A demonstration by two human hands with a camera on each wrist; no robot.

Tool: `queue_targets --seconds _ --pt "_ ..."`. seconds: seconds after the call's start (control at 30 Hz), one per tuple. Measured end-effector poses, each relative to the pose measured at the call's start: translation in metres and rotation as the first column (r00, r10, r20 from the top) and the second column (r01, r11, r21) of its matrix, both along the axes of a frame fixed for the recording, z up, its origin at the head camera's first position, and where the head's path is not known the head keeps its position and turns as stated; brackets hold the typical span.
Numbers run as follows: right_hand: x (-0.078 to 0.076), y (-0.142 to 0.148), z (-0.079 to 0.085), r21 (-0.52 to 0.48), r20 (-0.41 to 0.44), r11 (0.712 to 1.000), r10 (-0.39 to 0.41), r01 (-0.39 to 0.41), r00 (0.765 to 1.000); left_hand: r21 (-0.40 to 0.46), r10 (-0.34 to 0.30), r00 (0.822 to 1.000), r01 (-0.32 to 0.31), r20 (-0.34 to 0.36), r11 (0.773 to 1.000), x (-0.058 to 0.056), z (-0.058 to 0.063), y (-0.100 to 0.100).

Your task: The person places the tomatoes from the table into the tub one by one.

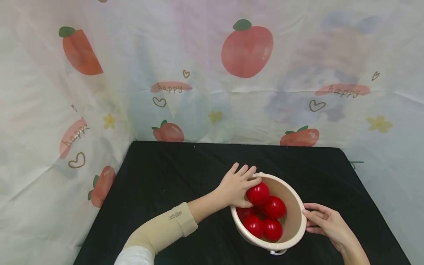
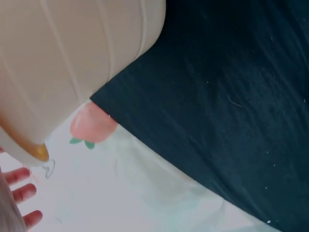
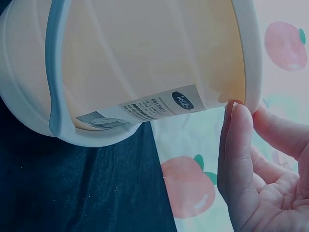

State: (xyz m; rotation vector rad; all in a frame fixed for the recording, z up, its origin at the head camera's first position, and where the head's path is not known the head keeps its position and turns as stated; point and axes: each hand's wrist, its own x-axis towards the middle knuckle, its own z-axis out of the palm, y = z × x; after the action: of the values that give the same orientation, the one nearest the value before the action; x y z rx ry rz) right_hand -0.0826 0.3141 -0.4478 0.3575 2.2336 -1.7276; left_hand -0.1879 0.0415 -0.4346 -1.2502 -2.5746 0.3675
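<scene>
A cream bucket (image 1: 291, 191) stands on the black-covered table, with several shiny red balls (image 1: 253, 225) inside. My left hand (image 1: 236, 187) reaches over its left rim. Thumb and index finger lie on either side of the uppermost red ball (image 1: 258, 193), while the other fingers stretch out past the rim. Only straight fingers of that hand (image 2: 21, 193) show in the left wrist view, below the bucket wall (image 2: 72, 48); the ball is hidden there. On the opposite side, my right hand (image 1: 328, 224) pinches the bucket's rim between thumb and fingers, also clear in the right wrist view (image 3: 265, 179).
A black cloth (image 1: 159, 176) covers the table. Printed white curtains (image 1: 198, 55) hang behind it and at both sides. The bucket carries a handle (image 3: 55, 67) and a printed label (image 3: 161, 106) on its outside.
</scene>
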Motion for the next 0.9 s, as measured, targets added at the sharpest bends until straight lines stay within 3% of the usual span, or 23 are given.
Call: queue_targets --seconds 0.2,0.43,0.73,0.9 --pt "0.000 0.000 0.000 0.012 0.005 1.000 -0.005 0.005 1.000 -0.169 -0.032 0.999 0.029 -0.015 0.985 0.001 -0.002 0.008" --pt "0.000 0.000 0.000 -0.005 0.004 1.000 0.004 -0.004 1.000 -0.351 -0.062 0.998 0.050 -0.023 0.935 0.000 -0.002 0.018" --pt "0.000 -0.001 0.001 -0.007 0.000 1.000 0.007 -0.007 1.000 -0.421 -0.103 0.994 0.079 -0.036 0.903 -0.002 -0.007 0.023" --pt "0.000 -0.001 0.002 -0.006 0.001 1.000 0.010 -0.010 1.000 -0.479 -0.136 0.989 0.094 -0.054 0.873 0.000 -0.007 0.026"
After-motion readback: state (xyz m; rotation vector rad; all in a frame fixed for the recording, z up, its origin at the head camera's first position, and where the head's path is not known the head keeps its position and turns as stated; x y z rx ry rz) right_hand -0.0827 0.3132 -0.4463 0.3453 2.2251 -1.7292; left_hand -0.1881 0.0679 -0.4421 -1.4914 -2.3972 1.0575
